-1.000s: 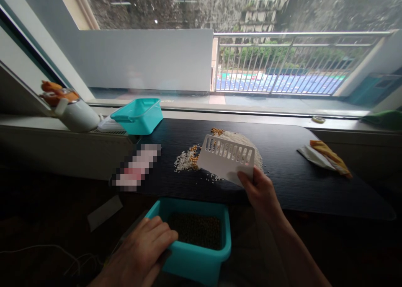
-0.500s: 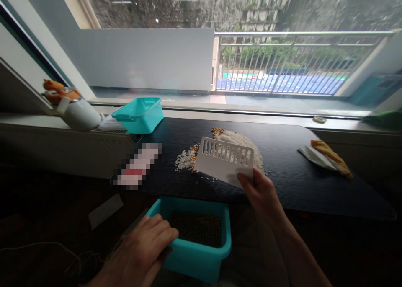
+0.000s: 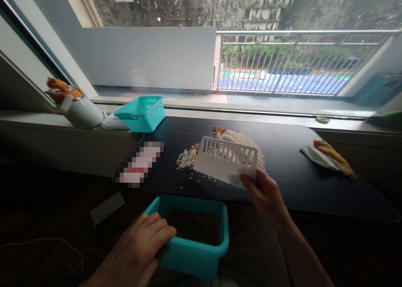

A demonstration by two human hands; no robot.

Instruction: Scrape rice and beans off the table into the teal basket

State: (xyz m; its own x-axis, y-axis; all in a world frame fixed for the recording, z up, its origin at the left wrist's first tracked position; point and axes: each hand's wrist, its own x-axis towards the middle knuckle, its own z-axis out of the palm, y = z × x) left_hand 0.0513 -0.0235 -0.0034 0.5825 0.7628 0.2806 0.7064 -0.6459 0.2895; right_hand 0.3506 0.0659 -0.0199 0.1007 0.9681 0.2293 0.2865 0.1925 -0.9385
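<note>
My right hand [image 3: 265,190] pinches the lower right corner of a white slotted plastic scraper [image 3: 220,165], thumb on its near face. The scraper is tilted above the table, its row of slots at the top. Behind it lies a pile of white rice grains [image 3: 237,136], partly hidden, with yellow kernels [image 3: 219,130] at its far left edge. A smaller heap of rice [image 3: 186,158] mixed with kernels lies to the left. My left hand [image 3: 147,239] is closed over the left rim of a teal plastic bin [image 3: 191,251], which holds dark small grains or pellets below the table's front edge.
Another teal bin [image 3: 147,115] stands at the table's back left, beside a white pot [image 3: 83,113] on the sill. A blurred-out pinkish item [image 3: 138,167] lies at the left. A yellow and white packet [image 3: 329,158] rests on the dark table [image 3: 282,153] at right.
A couple of yellow kernels now lie on the table near its front edge, left of the scraper. The scraper's angle has shifted slightly. My left hand stays on the bin's rim.
</note>
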